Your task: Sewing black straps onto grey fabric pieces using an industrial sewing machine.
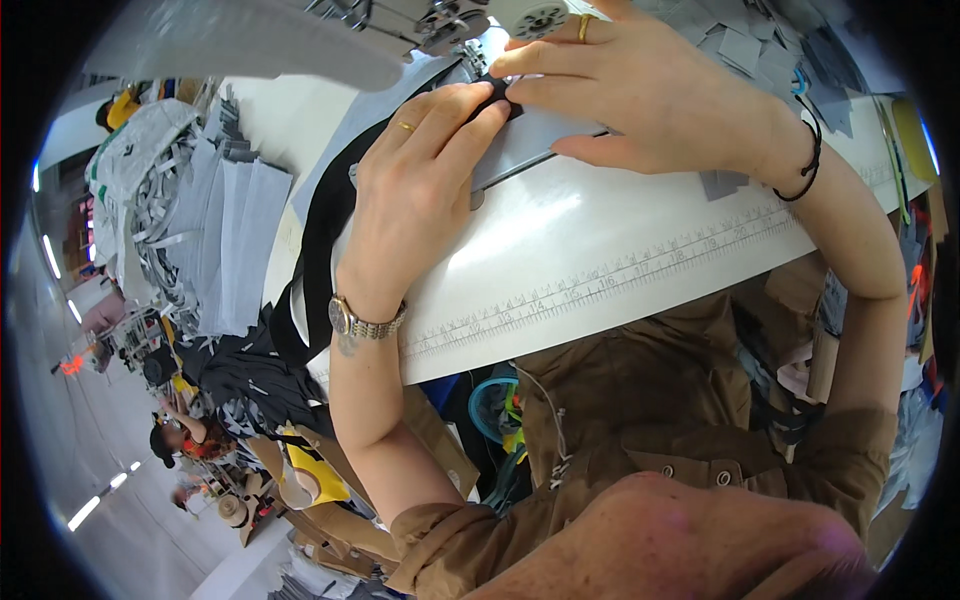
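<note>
A black fabric strip (pixel 322 225) curves up along the left side of the white table to the sewing machine (pixel 440 28). My left hand (pixel 420 180) has its fingers pressed together on the strip's far end, close to the presser foot (pixel 472 58). My right hand (pixel 650 95) reaches in from the right with fingers stretched and thumb apart. Its index and middle fingertips touch the same black fabric beside my left fingertips. Under the strip, a grey-blue piece of cloth (pixel 372 105) shows to the left. The needle itself is hard to make out.
A printed ruler scale (pixel 600 285) runs along the table's near edge. Stacked light grey fabric pieces (pixel 235 230) lie at the left, with dark cloth (pixel 250 355) below them. Grey scraps (pixel 735 45) pile up at the far right. A teal-rimmed basket (pixel 490 405) stands beneath the table.
</note>
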Tool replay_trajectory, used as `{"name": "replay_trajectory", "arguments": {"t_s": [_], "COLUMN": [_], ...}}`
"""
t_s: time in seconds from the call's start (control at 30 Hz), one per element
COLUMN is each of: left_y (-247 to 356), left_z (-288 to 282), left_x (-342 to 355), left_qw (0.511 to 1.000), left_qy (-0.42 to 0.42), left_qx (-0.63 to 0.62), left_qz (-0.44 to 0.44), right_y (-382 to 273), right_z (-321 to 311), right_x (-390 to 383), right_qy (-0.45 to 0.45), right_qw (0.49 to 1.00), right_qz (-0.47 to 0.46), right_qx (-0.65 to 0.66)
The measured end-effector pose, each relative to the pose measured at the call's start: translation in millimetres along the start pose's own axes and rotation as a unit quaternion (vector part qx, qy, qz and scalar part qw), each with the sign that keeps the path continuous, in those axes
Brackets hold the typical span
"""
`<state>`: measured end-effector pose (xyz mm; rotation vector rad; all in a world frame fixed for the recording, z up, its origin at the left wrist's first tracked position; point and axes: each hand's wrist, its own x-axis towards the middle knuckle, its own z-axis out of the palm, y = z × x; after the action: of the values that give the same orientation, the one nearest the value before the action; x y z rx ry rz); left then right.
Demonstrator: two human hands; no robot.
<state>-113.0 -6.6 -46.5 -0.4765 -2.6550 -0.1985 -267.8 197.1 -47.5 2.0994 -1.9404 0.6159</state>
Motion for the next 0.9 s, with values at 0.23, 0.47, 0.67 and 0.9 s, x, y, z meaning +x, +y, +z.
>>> {"name": "replay_trajectory", "arguments": {"t_s": [0.23,0.47,0.67,0.9], "left_y": [0,-1,-10,-155], "left_z": [3,8,-13,-153], "left_x": [-2,-8,-29,-149], "left_qw": [0.999,0.998,0.997,0.818], "left_qy": [0.020,0.062,0.075,0.131], "left_qx": [0.018,-0.015,0.035,0.291], "left_qz": [-0.018,-0.006,-0.001,-0.479], "right_y": [9,7,10,5], "right_z": [-5,-4,-7,-14], "right_x": [4,3,6,4], "right_qy": [-0.085,-0.052,-0.104,-0.111], "right_qw": [0.996,0.998,0.994,0.991], "right_qz": [0.003,-0.017,0.007,0.046], "right_qx": [0.031,0.007,0.015,0.050]}}
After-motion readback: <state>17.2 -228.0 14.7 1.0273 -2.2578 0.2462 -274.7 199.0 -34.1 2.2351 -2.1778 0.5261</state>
